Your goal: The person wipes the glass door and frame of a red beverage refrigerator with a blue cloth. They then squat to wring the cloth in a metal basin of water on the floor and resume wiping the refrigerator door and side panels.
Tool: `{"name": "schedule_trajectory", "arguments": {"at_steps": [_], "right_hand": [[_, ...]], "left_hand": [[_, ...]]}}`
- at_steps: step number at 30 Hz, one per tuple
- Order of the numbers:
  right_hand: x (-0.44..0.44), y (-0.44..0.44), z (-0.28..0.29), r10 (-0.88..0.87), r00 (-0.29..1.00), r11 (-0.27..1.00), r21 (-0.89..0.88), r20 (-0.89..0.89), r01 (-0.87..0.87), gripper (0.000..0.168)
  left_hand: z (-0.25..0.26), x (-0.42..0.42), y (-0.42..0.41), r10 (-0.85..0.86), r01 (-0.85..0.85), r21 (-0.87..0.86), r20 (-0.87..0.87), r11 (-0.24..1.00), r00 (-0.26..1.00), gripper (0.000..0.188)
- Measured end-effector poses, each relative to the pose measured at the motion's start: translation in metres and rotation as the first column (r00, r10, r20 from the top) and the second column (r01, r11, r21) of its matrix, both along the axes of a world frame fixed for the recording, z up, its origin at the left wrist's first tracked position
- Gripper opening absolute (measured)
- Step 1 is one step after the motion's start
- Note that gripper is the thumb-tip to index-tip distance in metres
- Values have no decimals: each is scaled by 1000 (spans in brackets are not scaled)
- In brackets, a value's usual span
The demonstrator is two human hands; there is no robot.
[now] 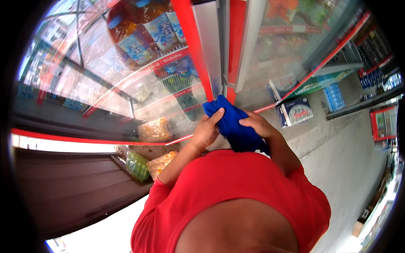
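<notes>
A bunched blue cloth (235, 126) hangs in front of my chest, gripped from both sides. My left hand (208, 128) pinches its upper left part, thumb on top. On the cloth's right side my right hand (258, 123) grasps it, thumb lying across the fabric. The lower end of the cloth droops towards my red shirt. Just beyond my hands stands a red-framed glass drinks cooler. Its left glass door (126, 95) and right glass door (272, 53) both angle out towards me. The parts of my fingers behind the cloth are hidden.
Large bottles of amber drink (136, 47) show through the left glass. Packs of green bottles (137, 166) and orange bottles (161, 163) sit low on the left near a brown panel (79, 186). A printed carton (295, 112) and blue-wrapped bottles (333, 97) stand on the concrete floor (335, 151) at right.
</notes>
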State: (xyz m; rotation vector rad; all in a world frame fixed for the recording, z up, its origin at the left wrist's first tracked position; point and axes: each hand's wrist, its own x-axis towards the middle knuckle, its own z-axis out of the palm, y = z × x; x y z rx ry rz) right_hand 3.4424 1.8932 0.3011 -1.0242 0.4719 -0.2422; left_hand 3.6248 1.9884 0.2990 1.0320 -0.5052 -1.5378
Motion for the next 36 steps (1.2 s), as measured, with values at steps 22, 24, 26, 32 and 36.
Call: {"name": "schedule_trajectory", "arguments": {"at_steps": [22, 24, 26, 32, 36], "right_hand": [[106, 9, -34, -396, 676, -147, -770, 621, 621, 50], [117, 16, -29, -414, 640, -139, -740, 648, 659, 54], [107, 19, -31, -375, 711, 168, -711, 595, 683, 54], [116, 22, -33, -512, 669, -43, -794, 539, 607, 85], [147, -5, -56, -632, 513, -249, -779, 581, 576, 92]], "left_hand": [[25, 74, 84, 81, 92, -248, 610, 964, 788, 36], [14, 86, 102, 36, 120, -191, 658, 974, 752, 36], [2, 99, 118, 3, 115, -126, 688, 985, 726, 35], [-19, 132, 141, -14, 43, -36, 589, 998, 808, 34], [-27, 137, 131, -8, 66, -61, 672, 996, 740, 34]]}}
